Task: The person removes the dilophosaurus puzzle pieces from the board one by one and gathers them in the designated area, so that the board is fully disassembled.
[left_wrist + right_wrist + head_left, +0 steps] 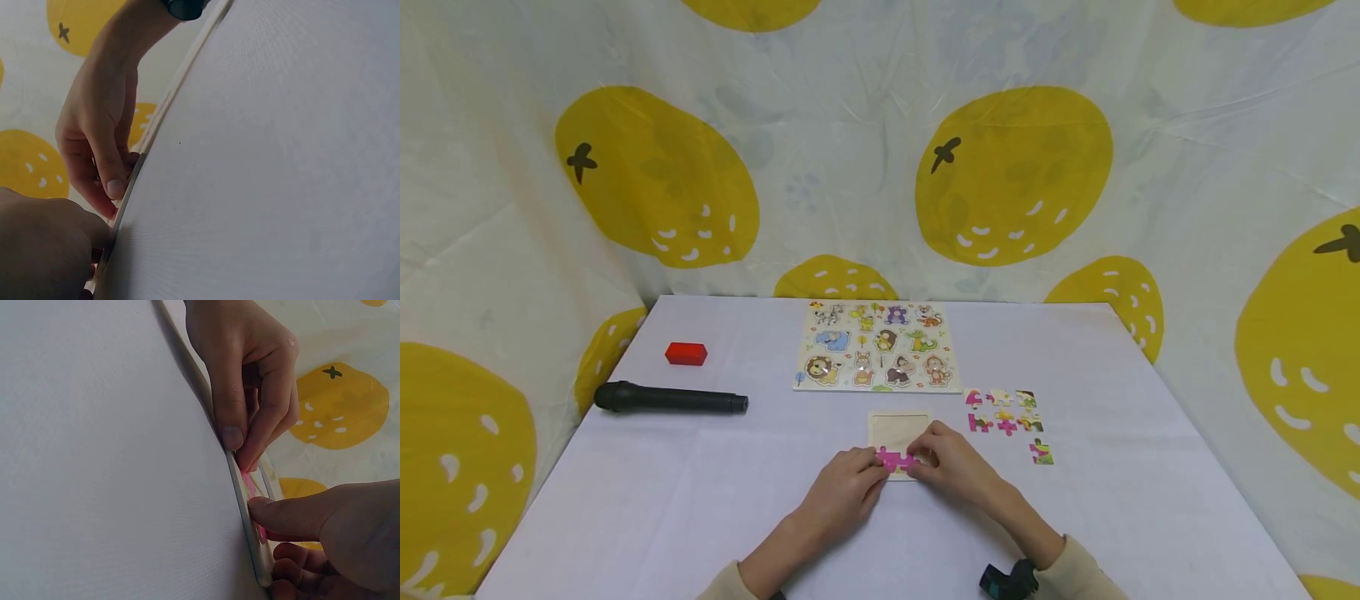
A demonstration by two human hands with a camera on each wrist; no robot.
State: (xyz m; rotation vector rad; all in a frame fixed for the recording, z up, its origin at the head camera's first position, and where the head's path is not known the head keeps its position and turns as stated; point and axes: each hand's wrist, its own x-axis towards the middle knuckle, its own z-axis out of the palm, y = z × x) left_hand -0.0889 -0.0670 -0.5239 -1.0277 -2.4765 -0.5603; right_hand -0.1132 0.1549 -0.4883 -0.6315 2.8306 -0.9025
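Pink jigsaw pieces (895, 459) lie joined in a row at the near end of a small wooden puzzle tray (898, 427). At the row's left end, my left hand (842, 487) pinches a piece between thumb and forefinger, close against the tray's edge. My right hand (958, 467) pinches the right end of the row, fingers curled. In the right wrist view, the right thumb (265, 511) lies over a pink piece (250, 485), and the left thumb meets the tray rim. The hands partly cover the row's ends.
Several loose jigsaw pieces (1006, 423) lie right of the tray. Behind it is an animal puzzle board (877, 346). A black microphone-shaped object (670, 399) and a red block (686, 354) are at the left. A fruit-patterned curtain (835, 167) hangs behind the white table (1150, 500).
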